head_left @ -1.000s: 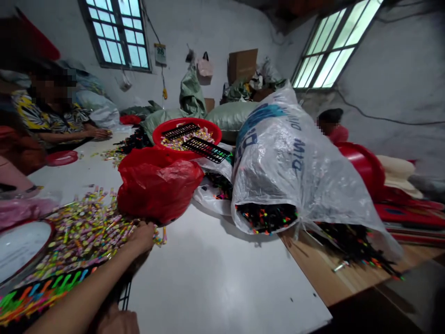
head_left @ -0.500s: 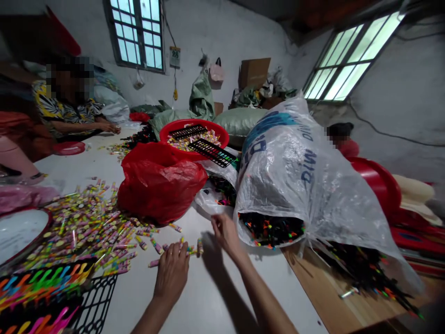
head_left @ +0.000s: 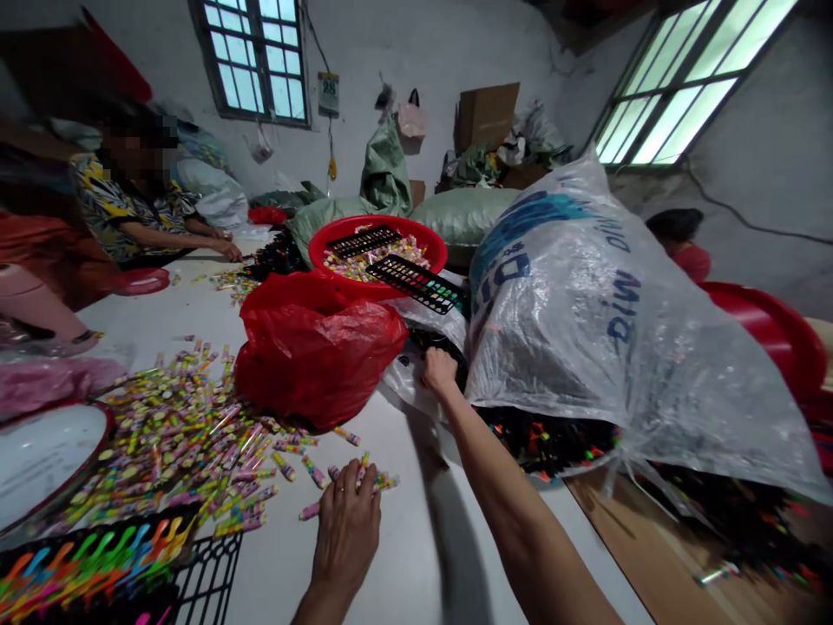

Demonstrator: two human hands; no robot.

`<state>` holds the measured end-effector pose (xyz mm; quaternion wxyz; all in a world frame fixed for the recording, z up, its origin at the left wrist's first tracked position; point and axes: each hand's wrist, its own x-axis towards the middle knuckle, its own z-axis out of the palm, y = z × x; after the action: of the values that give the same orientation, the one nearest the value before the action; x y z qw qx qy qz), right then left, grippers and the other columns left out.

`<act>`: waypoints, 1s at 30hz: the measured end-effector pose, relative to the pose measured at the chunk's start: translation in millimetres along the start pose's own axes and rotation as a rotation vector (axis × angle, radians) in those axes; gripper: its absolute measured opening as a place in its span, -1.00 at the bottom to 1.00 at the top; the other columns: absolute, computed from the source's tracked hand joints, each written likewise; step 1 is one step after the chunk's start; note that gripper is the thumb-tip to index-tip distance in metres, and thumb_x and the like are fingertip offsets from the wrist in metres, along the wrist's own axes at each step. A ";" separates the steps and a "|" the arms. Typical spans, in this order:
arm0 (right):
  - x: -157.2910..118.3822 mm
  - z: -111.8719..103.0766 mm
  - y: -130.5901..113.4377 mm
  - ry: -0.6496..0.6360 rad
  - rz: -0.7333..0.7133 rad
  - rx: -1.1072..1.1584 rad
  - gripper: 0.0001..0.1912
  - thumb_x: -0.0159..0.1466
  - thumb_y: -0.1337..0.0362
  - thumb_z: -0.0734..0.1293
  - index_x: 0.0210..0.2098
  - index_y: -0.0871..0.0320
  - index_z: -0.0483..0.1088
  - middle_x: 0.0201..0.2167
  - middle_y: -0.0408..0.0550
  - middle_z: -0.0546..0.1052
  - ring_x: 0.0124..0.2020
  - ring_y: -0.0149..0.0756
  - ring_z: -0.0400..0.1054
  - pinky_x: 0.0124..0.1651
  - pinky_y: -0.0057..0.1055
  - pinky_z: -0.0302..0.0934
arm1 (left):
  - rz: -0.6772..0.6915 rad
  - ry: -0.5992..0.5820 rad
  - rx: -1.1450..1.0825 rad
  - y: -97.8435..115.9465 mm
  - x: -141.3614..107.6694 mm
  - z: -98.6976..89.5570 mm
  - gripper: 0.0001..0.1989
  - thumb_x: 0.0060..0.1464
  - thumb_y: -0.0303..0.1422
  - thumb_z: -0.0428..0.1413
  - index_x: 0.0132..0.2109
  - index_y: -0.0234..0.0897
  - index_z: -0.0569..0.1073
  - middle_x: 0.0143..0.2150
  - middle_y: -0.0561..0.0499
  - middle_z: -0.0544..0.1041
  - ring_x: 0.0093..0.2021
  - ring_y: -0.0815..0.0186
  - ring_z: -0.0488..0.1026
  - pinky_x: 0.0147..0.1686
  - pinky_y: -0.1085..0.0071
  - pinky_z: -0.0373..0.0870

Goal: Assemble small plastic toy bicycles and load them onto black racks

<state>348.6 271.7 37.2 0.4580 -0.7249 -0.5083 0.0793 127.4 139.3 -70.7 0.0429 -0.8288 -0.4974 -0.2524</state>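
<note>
My left hand rests low over the tabletop, its bent fingers closed around a few small printed tubes with yellow, pink and green wraps. One tube pokes out on its left side and the end of another on its right. My right hand is stretched forward at the opening of a small white plastic bag with dark pieces in it. That hand looks closed, but its fingertips are hidden, and I cannot make out what they hold. To the left, many like tubes lie in a loose heap.
A red plastic bag stands ahead, before a red basin of tubes with black racks. A large white sack spills dark pieces at right. Racks of colourful pieces and a white tray lie left. Another person sits at far left.
My right hand has moved forward from above the table to the small white bag. My left hand stays on the tubes. The view has turned slightly.
</note>
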 end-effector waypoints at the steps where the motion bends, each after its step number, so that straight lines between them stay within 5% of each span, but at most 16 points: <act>1: -6.8 -2.9 -6.3 -0.001 -0.013 -0.011 -0.77 0.35 0.38 0.14 -0.31 0.34 0.39 -0.25 -0.02 0.44 -0.18 -0.36 0.36 -0.15 -0.41 0.21 | -0.006 0.003 0.000 0.1 -0.4 -0.6 -0.65 0.15 -0.43 -0.03 0.06 -0.22 0.44 0.10 -0.21 0.41 0.07 -0.01 0.34 0.00 0.06 0.28; 6: -75.9 -12.5 -29.3 -0.118 -0.111 0.107 -0.86 0.20 0.36 0.26 -0.26 0.24 0.41 -0.28 -0.04 0.48 -0.32 -0.38 0.37 -0.22 -0.45 0.22 | -0.023 -0.012 -0.055 -0.2 -0.3 -4.6 -0.58 0.10 -0.43 0.03 0.13 -0.22 0.37 0.21 -0.21 0.31 0.13 -0.03 0.29 0.07 0.03 0.23; 10: -146.6 -17.0 -33.3 -0.209 0.070 0.591 -0.79 0.16 0.20 0.30 -0.27 0.21 0.39 -0.37 -0.05 0.50 -0.38 -0.32 0.40 -0.27 -0.37 0.31 | -0.017 -0.041 -0.146 -1.5 2.7 -5.4 -0.54 0.06 -0.42 0.06 0.14 -0.34 0.33 0.18 -0.28 0.33 0.17 -0.01 0.24 0.17 0.01 0.12; 13: -185.3 -27.2 -39.2 -0.215 0.092 0.671 -0.81 0.14 0.21 0.33 -0.29 0.18 0.40 -0.32 -0.05 0.50 -0.32 -0.32 0.39 -0.22 -0.36 0.31 | -0.029 -0.032 -0.273 -1.5 -1.0 -10.6 -0.58 0.03 -0.43 0.09 0.08 -0.33 0.36 0.13 -0.29 0.37 0.19 -0.01 0.23 0.21 -0.04 0.05; 16: -210.9 -40.2 -45.9 -0.186 0.019 0.638 -0.87 0.16 0.25 0.32 -0.31 0.16 0.42 -0.25 -0.02 0.48 -0.23 -0.30 0.37 -0.17 -0.37 0.30 | -0.139 -0.037 -0.594 0.6 -13.4 -34.6 -0.62 0.02 -0.40 0.10 0.04 -0.31 0.37 0.09 -0.24 0.40 0.15 0.03 0.28 0.15 0.02 0.17; 22: -249.9 -40.6 -64.9 -0.311 -0.062 0.629 -0.93 0.17 0.29 0.30 -0.37 0.14 0.41 -0.26 -0.03 0.47 -0.16 -0.27 0.37 -0.12 -0.34 0.31 | -0.546 -0.244 -1.598 0.4 -27.8 -120.0 -0.51 -0.07 -0.26 0.22 0.02 -0.30 0.36 -0.11 -0.10 0.52 -0.15 0.27 0.45 -0.19 0.40 0.36; 26: -270.7 -30.0 -82.8 -0.457 -0.050 0.631 -0.88 0.17 0.26 0.31 -0.29 0.14 0.41 -0.29 -0.04 0.50 -0.23 -0.28 0.41 -0.14 -0.34 0.32 | -0.877 -0.094 -1.653 -10.6 -32.8 -146.8 -0.68 -0.18 -0.19 0.28 -0.37 -0.36 0.44 -0.49 0.07 0.46 -0.49 0.43 0.34 -0.43 0.52 0.23; 30: -290.2 -20.7 -83.9 -0.688 -0.026 0.550 -0.86 0.13 0.26 0.34 -0.32 0.16 0.40 -0.44 -0.12 0.49 -0.42 -0.35 0.37 -0.34 -0.46 0.27 | -0.846 -0.069 -1.472 -21.9 -62.7 -156.3 -0.74 -0.11 -0.22 0.23 -0.38 -0.35 0.47 -0.48 0.05 0.48 -0.45 0.39 0.36 -0.40 0.50 0.23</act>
<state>168.3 30.0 9.7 0.4392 -0.5008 -0.6003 0.4426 26.4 49.5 32.3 -0.6206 -0.3969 -0.4755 -0.4809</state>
